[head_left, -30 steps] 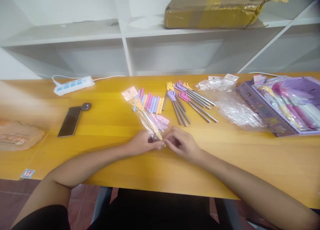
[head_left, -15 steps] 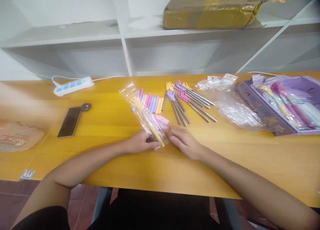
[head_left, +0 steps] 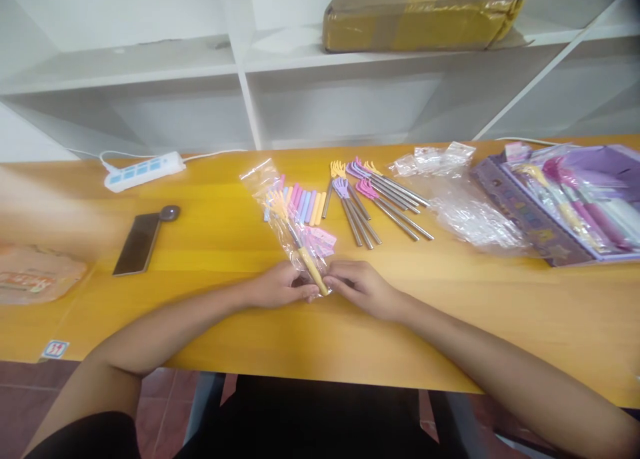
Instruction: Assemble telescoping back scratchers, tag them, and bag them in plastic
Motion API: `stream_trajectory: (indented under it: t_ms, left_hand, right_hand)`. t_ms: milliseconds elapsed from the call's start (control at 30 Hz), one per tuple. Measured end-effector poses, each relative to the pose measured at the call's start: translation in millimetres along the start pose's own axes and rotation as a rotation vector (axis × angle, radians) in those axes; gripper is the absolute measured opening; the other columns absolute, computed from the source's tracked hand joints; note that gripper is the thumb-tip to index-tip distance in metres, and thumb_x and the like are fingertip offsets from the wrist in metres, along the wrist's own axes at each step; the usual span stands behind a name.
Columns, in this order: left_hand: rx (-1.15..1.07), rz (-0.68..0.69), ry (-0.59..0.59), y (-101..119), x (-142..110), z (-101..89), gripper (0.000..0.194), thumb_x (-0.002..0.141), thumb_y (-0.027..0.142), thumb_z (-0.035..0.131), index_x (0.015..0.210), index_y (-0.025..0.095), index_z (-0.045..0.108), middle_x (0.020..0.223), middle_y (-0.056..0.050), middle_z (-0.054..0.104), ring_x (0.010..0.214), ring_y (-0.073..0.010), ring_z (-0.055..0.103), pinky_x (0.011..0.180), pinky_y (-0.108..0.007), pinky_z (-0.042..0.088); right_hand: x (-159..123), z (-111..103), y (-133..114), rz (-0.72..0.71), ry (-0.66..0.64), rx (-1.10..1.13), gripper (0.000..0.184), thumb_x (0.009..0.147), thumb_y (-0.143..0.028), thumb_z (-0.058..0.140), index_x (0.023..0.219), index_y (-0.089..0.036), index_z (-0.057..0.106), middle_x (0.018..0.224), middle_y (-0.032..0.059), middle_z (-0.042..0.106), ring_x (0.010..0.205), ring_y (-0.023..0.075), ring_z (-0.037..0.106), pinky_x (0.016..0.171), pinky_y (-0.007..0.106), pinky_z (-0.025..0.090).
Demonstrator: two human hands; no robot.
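The left hand [head_left: 283, 284] has a narrow grip, pinching the lower end of a clear plastic bag [head_left: 260, 179] that holds a yellow-handled, hand-shaped scratcher [head_left: 313, 271], tilted above the wooden counter [head_left: 240, 342]. The right hand [head_left: 363, 287] also has its grip nearly closed, fingertips at the bag's lower edge, beside the yellow handle's end.

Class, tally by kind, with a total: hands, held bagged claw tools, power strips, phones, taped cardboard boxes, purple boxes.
Left hand, right hand: 2
Held bagged claw tool: 1
Power strip: 1
Phone: 1
Taped cardboard box: 1
Purple box: 1
Total: 7
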State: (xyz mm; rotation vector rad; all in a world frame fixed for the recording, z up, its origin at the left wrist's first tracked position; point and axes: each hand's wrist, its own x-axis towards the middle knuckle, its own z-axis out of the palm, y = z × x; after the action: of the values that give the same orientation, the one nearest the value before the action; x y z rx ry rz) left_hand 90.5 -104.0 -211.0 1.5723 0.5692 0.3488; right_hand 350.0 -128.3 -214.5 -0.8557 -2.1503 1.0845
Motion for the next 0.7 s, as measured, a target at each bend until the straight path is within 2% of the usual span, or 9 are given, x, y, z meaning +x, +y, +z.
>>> stream_trajectory:
  t_ms: [167, 267, 400, 467, 533, 633, 700]
  left_hand:
    - [-0.032, -0.008, -0.014, -3, 0, -2.4, 0.040, 0.106, 0.054, 0.066, 0.120, 0.018, 0.059, 0.096, -0.004, 0.068, 0.081, -0.0161, 0.068, 0.076, -0.031, 0.055]
    - [-0.047, -0.025, -0.032, -3, 0, -3.1, 0.040, 0.106, 0.055, 0.066, 0.119, 0.017, 0.061, 0.090, -0.003, 0.069, 0.078, -0.0157, 0.066, 0.075, -0.030, 0.054]
    - [-0.032, 0.000, -0.016, 0, -3, -0.9, 0.045, 0.108, 0.060, 0.062, 0.118, 0.015, 0.064, 0.087, -0.005, 0.071, 0.079, -0.0168, 0.067, 0.076, -0.031, 0.053]
    - [-0.054, 0.028, 0.095, -1, -3, 0.1, 0.047, 0.108, 0.061, 0.059, 0.122, 0.016, 0.063, 0.090, -0.005, 0.071, 0.080, -0.0168, 0.067, 0.076, -0.031, 0.053]
    - [-0.115, 0.053, 0.254, -5, 0, -0.6, 0.047, 0.108, 0.061, 0.061, 0.122, 0.016, 0.064, 0.091, -0.004, 0.070, 0.079, -0.0162, 0.065, 0.075, -0.030, 0.053]
    - [-0.285, 0.101, 0.496, -12, 7, -4.5, 0.047, 0.103, 0.060, 0.070, 0.125, 0.019, 0.067, 0.097, -0.003, 0.070, 0.082, -0.0152, 0.065, 0.078, -0.028, 0.053]
    - [-0.405, 0.119, 0.607, -15, 12, -7.7, 0.052, 0.099, 0.061, 0.075, 0.133, 0.021, 0.068, 0.103, -0.003, 0.072, 0.085, -0.0149, 0.066, 0.078, -0.027, 0.054]
  right_hand:
    - [-2, 1, -1, -0.032, 0.013, -0.023, 0.047, 0.118, -0.046, 0.046, 0.086, -0.017, 0.063, 0.079, 0.0025, 0.061, 0.073, 0.0121, 0.055, 0.071, 0.025, 0.040]
    - [-2, 1, -1, -0.039, 0.000, -0.021, 0.046, 0.118, -0.045, 0.046, 0.085, -0.017, 0.063, 0.077, 0.0017, 0.060, 0.070, 0.0113, 0.054, 0.070, 0.025, 0.040]
    - [-1, -3, -3, -0.072, -0.054, 0.046, 0.045, 0.118, -0.044, 0.044, 0.088, -0.017, 0.064, 0.080, 0.0025, 0.066, 0.071, 0.0114, 0.057, 0.070, 0.024, 0.044]
    - [-1, -4, -5, -0.110, -0.108, 0.058, 0.042, 0.118, -0.040, 0.043, 0.091, -0.018, 0.066, 0.083, 0.0034, 0.069, 0.073, 0.0120, 0.059, 0.072, 0.025, 0.046]
    - [-2, -4, -8, -0.169, -0.172, 0.014, 0.039, 0.116, -0.036, 0.045, 0.089, -0.019, 0.067, 0.080, 0.0030, 0.067, 0.072, 0.0129, 0.057, 0.076, 0.027, 0.047]
    - [-5, 0, -12, -0.261, -0.247, -0.100, 0.033, 0.111, -0.028, 0.053, 0.081, -0.020, 0.062, 0.071, 0.0004, 0.060, 0.068, 0.0131, 0.050, 0.081, 0.030, 0.046]
    - [-7, 4, -15, -0.308, -0.275, -0.140, 0.029, 0.107, -0.024, 0.056, 0.078, -0.020, 0.059, 0.070, -0.0010, 0.058, 0.067, 0.0122, 0.047, 0.083, 0.030, 0.045]
